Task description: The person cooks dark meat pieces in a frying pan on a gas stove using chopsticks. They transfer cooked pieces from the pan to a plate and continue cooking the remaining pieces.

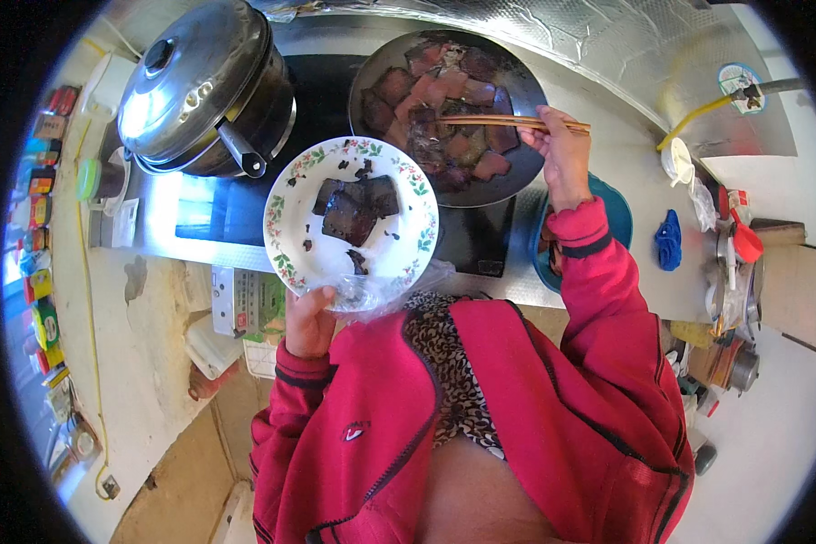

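Observation:
My left hand (311,319) grips the near rim of a white plate (289,234) with a leaf-and-berry border, some clear plastic film by my thumb. On it lie several dark, browned pieces of what looks like meat (350,216) and some dark scraps. My right hand (561,149) holds a pair of wooden chopsticks (517,122). Their tips reach into a wide dark pan (527,160) of many reddish-brown flat pieces (459,85); whether the tips pinch one, I cannot tell. The plate is near the pan's lower left edge.
A large lidded steel pot (200,88) stands at the upper left, its handle pointing towards the plate. A blue-green plastic basin (612,204) with brown pieces sits under my right forearm. A blue cloth (668,241) lies on the counter at right. Foil sheeting (571,41) lines the back.

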{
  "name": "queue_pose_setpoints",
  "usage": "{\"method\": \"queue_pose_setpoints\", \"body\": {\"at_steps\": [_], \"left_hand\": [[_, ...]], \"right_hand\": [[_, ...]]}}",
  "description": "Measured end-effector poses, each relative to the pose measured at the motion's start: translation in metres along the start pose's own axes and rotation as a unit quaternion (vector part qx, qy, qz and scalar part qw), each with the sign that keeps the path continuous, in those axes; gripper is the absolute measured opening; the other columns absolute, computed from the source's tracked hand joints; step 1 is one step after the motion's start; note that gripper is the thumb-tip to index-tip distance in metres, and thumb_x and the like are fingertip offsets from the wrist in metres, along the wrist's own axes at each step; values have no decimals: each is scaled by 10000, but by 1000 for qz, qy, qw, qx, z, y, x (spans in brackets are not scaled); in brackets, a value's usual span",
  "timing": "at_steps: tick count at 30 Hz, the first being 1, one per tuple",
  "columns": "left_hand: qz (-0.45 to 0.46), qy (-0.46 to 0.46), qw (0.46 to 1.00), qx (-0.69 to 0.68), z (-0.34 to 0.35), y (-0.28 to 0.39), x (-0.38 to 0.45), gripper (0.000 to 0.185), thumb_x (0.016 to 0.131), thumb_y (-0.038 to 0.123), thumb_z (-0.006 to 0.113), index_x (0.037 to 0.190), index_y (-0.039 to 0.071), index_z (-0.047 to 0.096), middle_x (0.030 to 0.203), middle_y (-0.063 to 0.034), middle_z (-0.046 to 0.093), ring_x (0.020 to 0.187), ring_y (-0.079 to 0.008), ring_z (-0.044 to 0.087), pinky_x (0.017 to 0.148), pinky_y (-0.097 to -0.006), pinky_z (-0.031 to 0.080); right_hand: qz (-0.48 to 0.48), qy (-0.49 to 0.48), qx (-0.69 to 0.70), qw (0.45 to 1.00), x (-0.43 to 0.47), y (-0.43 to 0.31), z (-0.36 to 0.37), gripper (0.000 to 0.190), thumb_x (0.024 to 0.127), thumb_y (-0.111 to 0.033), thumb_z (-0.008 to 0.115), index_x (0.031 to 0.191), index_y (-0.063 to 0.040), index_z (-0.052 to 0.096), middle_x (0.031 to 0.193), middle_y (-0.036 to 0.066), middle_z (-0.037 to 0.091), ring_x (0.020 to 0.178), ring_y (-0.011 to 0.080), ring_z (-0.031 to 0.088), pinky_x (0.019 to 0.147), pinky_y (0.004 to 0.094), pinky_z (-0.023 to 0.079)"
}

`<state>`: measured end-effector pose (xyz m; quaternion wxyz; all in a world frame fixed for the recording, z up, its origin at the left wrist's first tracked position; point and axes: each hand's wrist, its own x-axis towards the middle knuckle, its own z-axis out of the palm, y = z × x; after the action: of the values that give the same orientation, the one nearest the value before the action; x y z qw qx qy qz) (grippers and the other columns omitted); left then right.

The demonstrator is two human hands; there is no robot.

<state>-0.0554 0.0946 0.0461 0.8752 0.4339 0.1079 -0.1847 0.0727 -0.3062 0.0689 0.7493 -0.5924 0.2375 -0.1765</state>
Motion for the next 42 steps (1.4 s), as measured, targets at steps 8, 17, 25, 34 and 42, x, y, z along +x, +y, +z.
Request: {"method": "queue_pose_setpoints", "body": {"at_steps": [8, 17, 25, 34, 42], "left_hand": [[16, -6, 1000, 5, 10, 7, 1, 580, 781, 88, 580, 1330, 11, 409, 1165, -122, 595, 1047, -250, 602, 908, -385, 490], [8, -45, 998, -41, 15, 17, 4, 471, 778, -10, 569, 1242, -24, 489, 1113, -111, 623, 1000, -222, 623, 889, -344, 491], [6, -63, 997, -54, 9, 12, 11, 490, 775, -14, 554, 1259, -21, 475, 1126, -118, 617, 1017, -232, 619, 912, -354, 485], [-6, -70, 995, -66, 3, 11, 13, 556, 755, -9, 580, 1291, -6, 435, 1149, -110, 595, 1039, -233, 605, 913, -354, 486], [2, -53, 996, -67, 5, 10, 10, 552, 756, -12, 598, 1286, 3, 448, 1127, -104, 609, 1013, -229, 617, 901, -356, 492]], "right_hand": [[-7, -15, 41, 999, -9, -27, -30, 223, 897, -102, 601, 1018, 85, 608, 848, 165, 651, 730, 238, 681, 650, 279, 586], [-6, -49, 44, 998, -54, -87, -10, 243, 884, -108, 630, 1038, 79, 610, 919, 161, 663, 746, 231, 682, 631, 243, 582], [5, -125, 34, 992, -88, -81, 19, 288, 914, -183, 622, 1067, 60, 598, 906, 162, 670, 733, 231, 691, 603, 247, 575], [-13, -95, -111, 989, -57, -52, -11, 277, 926, -206, 611, 1052, 40, 606, 872, 172, 675, 722, 211, 686, 615, 253, 564], [-36, -69, 34, 996, -109, -47, 21, 318, 938, -205, 602, 1092, 70, 560, 899, 185, 669, 718, 229, 686, 588, 249, 564]]}}
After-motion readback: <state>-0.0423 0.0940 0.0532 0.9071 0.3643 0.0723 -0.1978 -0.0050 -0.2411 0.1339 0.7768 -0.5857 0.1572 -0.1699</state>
